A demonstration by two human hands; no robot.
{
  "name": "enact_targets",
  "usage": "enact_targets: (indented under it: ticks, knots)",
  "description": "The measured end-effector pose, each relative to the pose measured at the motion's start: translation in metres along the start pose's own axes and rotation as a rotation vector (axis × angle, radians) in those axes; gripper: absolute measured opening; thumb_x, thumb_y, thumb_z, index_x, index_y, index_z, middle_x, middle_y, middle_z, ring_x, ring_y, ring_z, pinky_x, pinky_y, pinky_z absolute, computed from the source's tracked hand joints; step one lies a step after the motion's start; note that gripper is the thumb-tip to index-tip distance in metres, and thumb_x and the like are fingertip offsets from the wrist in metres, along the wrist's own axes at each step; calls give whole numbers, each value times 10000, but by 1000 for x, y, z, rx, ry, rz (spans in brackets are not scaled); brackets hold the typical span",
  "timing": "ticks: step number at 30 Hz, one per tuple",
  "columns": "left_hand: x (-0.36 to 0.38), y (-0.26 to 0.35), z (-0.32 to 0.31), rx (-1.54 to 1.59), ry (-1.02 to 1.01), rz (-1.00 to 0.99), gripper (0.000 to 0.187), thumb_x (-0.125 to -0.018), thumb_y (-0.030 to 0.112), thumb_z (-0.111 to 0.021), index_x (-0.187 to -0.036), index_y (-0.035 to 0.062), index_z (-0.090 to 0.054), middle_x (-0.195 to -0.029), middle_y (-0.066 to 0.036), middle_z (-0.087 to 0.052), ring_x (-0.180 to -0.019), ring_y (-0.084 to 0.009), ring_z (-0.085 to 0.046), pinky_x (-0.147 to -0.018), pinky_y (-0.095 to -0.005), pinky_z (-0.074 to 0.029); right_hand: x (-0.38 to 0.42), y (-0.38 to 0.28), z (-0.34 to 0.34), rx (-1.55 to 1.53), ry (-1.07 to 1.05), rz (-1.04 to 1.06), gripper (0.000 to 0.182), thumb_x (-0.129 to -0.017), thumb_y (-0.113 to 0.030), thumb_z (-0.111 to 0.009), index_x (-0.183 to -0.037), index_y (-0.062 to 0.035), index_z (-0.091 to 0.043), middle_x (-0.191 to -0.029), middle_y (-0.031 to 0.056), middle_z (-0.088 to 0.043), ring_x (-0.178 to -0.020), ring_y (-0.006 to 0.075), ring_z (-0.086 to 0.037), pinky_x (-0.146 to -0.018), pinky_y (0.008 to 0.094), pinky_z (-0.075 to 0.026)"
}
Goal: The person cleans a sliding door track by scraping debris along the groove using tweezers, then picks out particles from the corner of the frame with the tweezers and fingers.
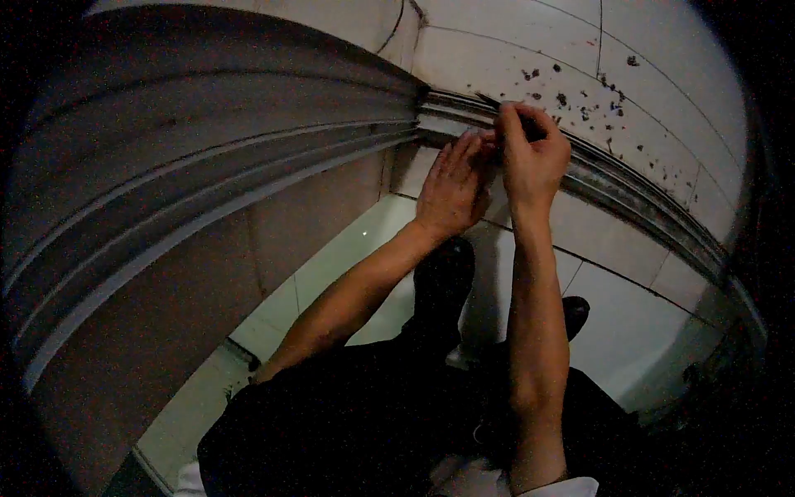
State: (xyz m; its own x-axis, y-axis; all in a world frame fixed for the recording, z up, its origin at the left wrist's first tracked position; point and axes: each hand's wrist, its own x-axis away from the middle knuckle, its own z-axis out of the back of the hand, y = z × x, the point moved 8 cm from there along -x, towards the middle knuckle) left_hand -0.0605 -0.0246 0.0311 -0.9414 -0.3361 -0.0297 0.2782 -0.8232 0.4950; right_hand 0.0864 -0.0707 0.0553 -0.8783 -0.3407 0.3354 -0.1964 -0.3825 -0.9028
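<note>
A metal door track (613, 174) runs across the tiled floor, with grooves along its length. My left hand (454, 186) rests at the near side of the track, its fingers extended and close to my right hand. Over the track, my right hand (534, 153) is closed in a pinch on a thin dark tool (487, 100), whose narrow tip points to the upper left. Most of the tool is hidden by my fingers. Dark crumbs of debris (561, 99) lie scattered on the tiles beyond the track.
A ribbed vertical frame (215, 157) rises at the left, meeting the track's left end. My dark shoes (576, 315) stand on the near tiles (638, 331). A thin dark cable (392, 33) shows at the top. A dark object (242, 354) lies on the floor at lower left.
</note>
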Motion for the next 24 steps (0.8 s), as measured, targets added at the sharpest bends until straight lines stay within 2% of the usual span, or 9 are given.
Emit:
enact_targets:
  ticks: [4,5,8,10,13,14,17,20,24]
  knots:
    - [1,-2,-2,-29,-18,2,715,-857,282,-726,-1450,-31,-477,-1505,-274,-451,-1438,-459,-395,-1223,-560,-301,5,0,-23,-31,-109,5,313,-928,-255,-728,-1014,44,-760,-881,165,-775,-766,235,-729,-750,349,-567]
    - [1,-4,-4,-1,-2,14,713,-850,277,-732,-1442,-30,-483,-1498,-273,-455,-1430,-461,-401,-1222,-560,-303,5,1,-23,51,-79,11,309,-930,-245,-723,-1004,53,-757,-895,168,-777,-792,234,-736,-757,354,-569]
    - [2,-6,-3,50,21,26,703,-832,262,-743,-1423,-28,-496,-1476,-270,-471,-1408,-465,-415,-1220,-557,-307,3,10,-28,25,-84,3,270,-953,-203,-736,-1019,58,-752,-848,97,-761,-719,122,-694,-663,257,-543]
    - [0,-3,-2,43,29,-12,695,-828,253,-743,-1416,-27,-501,-1456,-268,-486,-1401,-463,-421,-1223,-551,-304,5,14,-32,-85,-126,-124,260,-961,-189,-728,-1019,64,-740,-837,105,-752,-718,137,-710,-652,256,-549]
    - [1,-1,-2,7,-19,-1,707,-943,299,-613,-1542,-10,-401,-1609,-232,-367,-1516,-400,-327,-1238,-551,-249,11,12,-32,-286,-143,-267,246,-972,-166,-718,-1027,73,-720,-822,112,-738,-712,162,-726,-645,258,-563]
    - [1,-2,-2,25,-27,-1,701,-941,293,-611,-1542,-5,-406,-1613,-223,-368,-1523,-392,-319,-1238,-548,-252,12,11,-33,-358,-144,-307,241,-975,-159,-715,-1031,76,-713,-818,114,-733,-710,171,-730,-644,259,-569]
    - [0,0,2,49,-41,6,677,-936,276,-610,-1529,2,-432,-1621,-200,-372,-1542,-371,-302,-1239,-538,-261,5,12,-23,-283,-134,-258,311,-939,-226,-729,-1012,75,-748,-835,143,-781,-716,200,-753,-683,325,-578]
    - [5,-2,-5,15,-13,2,645,-930,264,-614,-1499,-4,-474,-1627,-188,-371,-1553,-355,-291,-1243,-531,-263,-4,29,-18,-115,-103,-131,326,-933,-245,-738,-999,74,-757,-855,151,-780,-745,196,-741,-709,326,-569]
    - [8,-2,-4,-30,-15,-9,620,-921,256,-623,-1466,-17,-511,-1630,-192,-368,-1556,-352,-289,-1246,-534,-262,-7,36,-8,-50,-54,-180,336,-930,-258,-741,-987,73,-762,-866,154,-779,-761,191,-729,-727,328,-563]
